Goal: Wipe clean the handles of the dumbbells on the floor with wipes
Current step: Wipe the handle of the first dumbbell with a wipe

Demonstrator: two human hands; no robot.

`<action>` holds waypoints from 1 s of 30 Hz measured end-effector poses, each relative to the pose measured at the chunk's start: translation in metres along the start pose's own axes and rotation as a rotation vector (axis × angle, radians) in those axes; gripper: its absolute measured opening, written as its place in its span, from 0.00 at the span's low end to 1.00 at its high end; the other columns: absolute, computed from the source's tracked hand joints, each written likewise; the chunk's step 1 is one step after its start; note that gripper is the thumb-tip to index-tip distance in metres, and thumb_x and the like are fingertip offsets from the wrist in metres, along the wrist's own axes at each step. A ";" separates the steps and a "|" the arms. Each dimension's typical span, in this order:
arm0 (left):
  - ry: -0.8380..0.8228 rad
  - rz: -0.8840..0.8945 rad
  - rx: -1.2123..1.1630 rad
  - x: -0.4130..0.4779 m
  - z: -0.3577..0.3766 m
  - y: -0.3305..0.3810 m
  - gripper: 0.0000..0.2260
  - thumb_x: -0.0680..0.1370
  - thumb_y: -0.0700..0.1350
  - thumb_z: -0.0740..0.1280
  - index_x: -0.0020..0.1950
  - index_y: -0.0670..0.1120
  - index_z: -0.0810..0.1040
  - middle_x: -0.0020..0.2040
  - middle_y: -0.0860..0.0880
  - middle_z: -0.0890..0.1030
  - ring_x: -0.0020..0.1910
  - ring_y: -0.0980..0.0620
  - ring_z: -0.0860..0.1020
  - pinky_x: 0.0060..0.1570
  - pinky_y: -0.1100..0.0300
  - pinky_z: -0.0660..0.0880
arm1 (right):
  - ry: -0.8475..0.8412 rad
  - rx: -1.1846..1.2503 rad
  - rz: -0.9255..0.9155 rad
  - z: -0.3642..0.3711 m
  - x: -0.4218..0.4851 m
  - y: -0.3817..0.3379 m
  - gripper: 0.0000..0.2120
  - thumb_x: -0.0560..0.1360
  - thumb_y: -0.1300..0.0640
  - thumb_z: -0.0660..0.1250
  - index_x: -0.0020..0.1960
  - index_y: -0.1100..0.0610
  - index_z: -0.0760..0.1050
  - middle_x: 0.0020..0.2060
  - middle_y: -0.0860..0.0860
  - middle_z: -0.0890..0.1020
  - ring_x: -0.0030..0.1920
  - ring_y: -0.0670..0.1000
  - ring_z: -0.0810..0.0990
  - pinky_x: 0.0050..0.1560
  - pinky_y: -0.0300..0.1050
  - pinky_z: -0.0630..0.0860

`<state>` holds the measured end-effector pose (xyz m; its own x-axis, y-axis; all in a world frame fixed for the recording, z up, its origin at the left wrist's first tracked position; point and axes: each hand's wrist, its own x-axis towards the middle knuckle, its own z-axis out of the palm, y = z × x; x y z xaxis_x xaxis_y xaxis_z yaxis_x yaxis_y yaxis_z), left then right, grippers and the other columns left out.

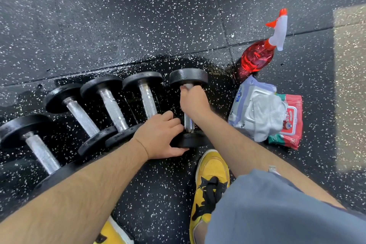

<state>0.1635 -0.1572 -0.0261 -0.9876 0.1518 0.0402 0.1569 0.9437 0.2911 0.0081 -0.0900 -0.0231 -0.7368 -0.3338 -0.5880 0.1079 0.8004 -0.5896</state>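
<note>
A black speckled rubber floor [138, 16], wet and glossy in the middle, carries four dumbbells [111, 105] lying side by side at left, their chrome handles bare. Just right of them lies a fifth dumbbell [189, 77]. The left hand [160, 136] grips its near end plate, fingers curled over the rim. The right hand [195, 101] is fisted round its handle close to the far plate, with a scrap of white showing at the fist's top. To the right lie two wipe packs [243, 105], with a red spray bottle [257, 57] beyond them and a loose white wipe [267, 117] draped on top of them.
</note>
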 end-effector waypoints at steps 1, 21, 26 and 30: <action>-0.002 0.001 0.000 0.000 0.000 0.000 0.24 0.71 0.66 0.71 0.42 0.44 0.79 0.38 0.50 0.76 0.41 0.47 0.70 0.37 0.48 0.76 | 0.059 -0.065 -0.007 0.004 0.000 0.002 0.21 0.83 0.47 0.60 0.57 0.66 0.74 0.46 0.57 0.82 0.47 0.58 0.81 0.41 0.44 0.68; 0.003 0.002 -0.002 -0.001 0.000 0.000 0.23 0.71 0.66 0.71 0.41 0.45 0.77 0.38 0.50 0.75 0.41 0.47 0.69 0.36 0.48 0.75 | 0.011 0.145 -0.014 0.006 0.006 0.013 0.19 0.79 0.45 0.65 0.51 0.62 0.77 0.40 0.57 0.84 0.40 0.56 0.84 0.41 0.47 0.75; -0.006 0.001 -0.002 0.002 -0.001 0.000 0.23 0.72 0.67 0.71 0.42 0.46 0.77 0.38 0.51 0.75 0.41 0.48 0.69 0.37 0.49 0.75 | -0.251 0.456 -0.039 -0.005 0.006 0.030 0.21 0.81 0.42 0.62 0.49 0.60 0.79 0.35 0.52 0.83 0.39 0.54 0.86 0.57 0.61 0.80; -0.004 0.001 0.002 0.001 0.000 0.001 0.24 0.71 0.67 0.70 0.42 0.46 0.78 0.38 0.51 0.75 0.41 0.48 0.69 0.36 0.50 0.74 | -0.276 0.571 0.027 -0.007 0.003 0.038 0.26 0.83 0.40 0.55 0.54 0.61 0.79 0.39 0.54 0.85 0.44 0.54 0.86 0.60 0.55 0.80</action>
<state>0.1624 -0.1564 -0.0259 -0.9874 0.1538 0.0368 0.1578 0.9442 0.2891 0.0056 -0.0574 -0.0433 -0.5377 -0.4946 -0.6828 0.5188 0.4442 -0.7304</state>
